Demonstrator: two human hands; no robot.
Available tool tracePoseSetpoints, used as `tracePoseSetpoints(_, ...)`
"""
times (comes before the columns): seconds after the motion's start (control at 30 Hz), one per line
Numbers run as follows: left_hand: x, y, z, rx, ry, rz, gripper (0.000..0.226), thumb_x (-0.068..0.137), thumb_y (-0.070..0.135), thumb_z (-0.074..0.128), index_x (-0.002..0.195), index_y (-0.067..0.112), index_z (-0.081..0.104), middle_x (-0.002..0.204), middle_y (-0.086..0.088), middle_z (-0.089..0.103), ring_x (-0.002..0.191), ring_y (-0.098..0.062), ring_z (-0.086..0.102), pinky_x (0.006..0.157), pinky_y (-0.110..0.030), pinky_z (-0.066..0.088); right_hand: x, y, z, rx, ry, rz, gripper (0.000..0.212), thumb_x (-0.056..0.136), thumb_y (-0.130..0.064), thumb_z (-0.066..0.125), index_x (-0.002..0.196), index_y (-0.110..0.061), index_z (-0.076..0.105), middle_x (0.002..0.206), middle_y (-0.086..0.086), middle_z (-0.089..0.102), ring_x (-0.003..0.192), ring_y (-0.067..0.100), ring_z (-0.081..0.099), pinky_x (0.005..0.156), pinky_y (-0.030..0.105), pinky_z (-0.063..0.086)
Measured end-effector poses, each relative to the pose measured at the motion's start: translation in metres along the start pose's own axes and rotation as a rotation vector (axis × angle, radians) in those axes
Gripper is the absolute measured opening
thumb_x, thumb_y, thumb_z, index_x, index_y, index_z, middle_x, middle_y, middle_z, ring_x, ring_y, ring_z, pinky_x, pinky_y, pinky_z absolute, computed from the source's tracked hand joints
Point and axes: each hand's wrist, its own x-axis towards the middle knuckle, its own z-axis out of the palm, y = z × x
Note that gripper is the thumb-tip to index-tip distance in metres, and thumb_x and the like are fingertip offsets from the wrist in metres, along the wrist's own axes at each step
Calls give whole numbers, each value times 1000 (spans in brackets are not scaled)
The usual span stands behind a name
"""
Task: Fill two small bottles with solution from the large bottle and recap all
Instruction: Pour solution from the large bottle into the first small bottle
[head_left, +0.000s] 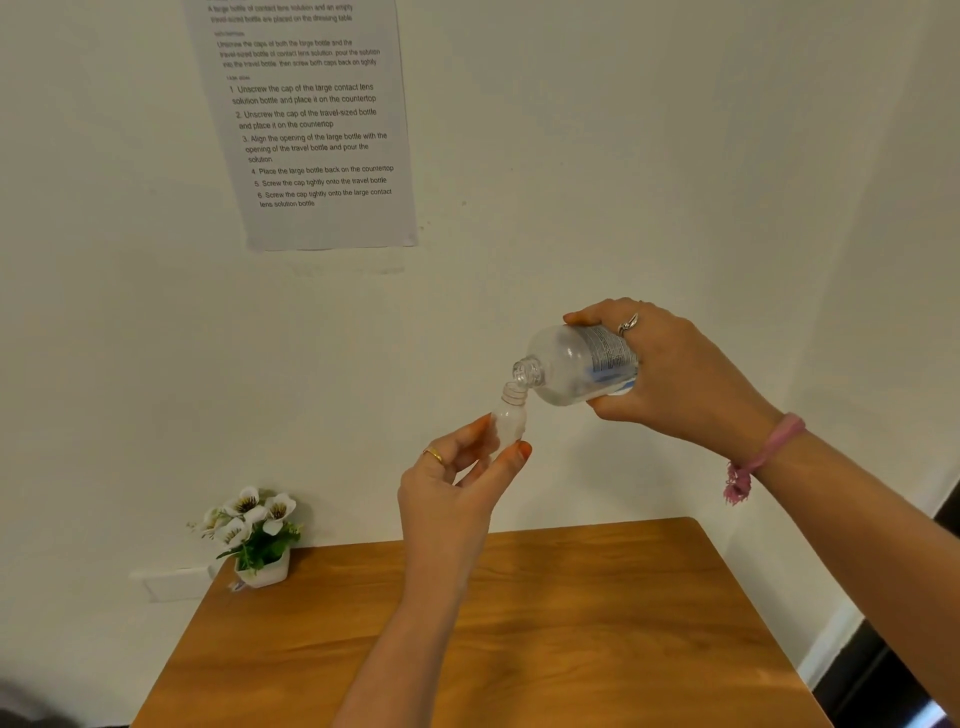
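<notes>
My right hand (670, 374) grips the large clear bottle (566, 366) by its labelled body and holds it tipped on its side, uncapped mouth pointing left and down. My left hand (457, 478) pinches a small clear bottle (510, 418) between thumb and fingers, upright with a slight tilt and uncapped. The large bottle's mouth rests right at the small bottle's threaded neck, high above the wooden table (519, 623). No caps and no second small bottle are in view.
A small white pot of artificial white flowers (257, 535) stands at the table's far left corner. A printed instruction sheet (306, 119) hangs on the white wall behind. The table's right edge borders a dark gap near the floor.
</notes>
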Motion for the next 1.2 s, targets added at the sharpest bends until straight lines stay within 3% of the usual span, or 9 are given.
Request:
tracePoseSetpoints(0.37, 2, -4, -3, 7, 3, -5, 38, 71, 23, 81, 108, 22, 70, 99, 10, 73, 92, 1, 67, 67, -6, 50, 4, -7, 0, -63, -19, -24, 65, 68, -16, 79, 126, -24, 51, 122, 0, 58, 105, 21, 55, 87, 24, 41)
tracePoseSetpoints(0.77, 3, -5, -4, -29, 3, -22, 38, 71, 19, 81, 108, 19, 70, 100, 6, 74, 94, -2, 68, 79, -11, 53, 6, -11, -1, -83, -28, -40, 65, 69, -15, 79, 128, -22, 51, 123, 1, 58, 107, 21, 54, 90, 26, 40)
tracePoseSetpoints(0.97, 3, -8, -4, -33, 0, -30, 38, 71, 19, 81, 108, 19, 70, 100, 6, 74, 95, -3, 68, 79, -11, 53, 8, -10, -1, -92, -30, -58, 67, 67, -15, 80, 128, -21, 51, 123, 1, 59, 107, 21, 55, 94, 32, 43)
tracePoseSetpoints(1.2, 3, -8, -3, -35, 3, -37, 38, 71, 19, 81, 108, 19, 71, 100, 6, 74, 94, -3, 68, 79, -13, 54, 9, -7, -1, -108, -32, -92, 66, 67, -14, 79, 126, -22, 52, 123, 0, 59, 108, 22, 56, 104, 32, 32)
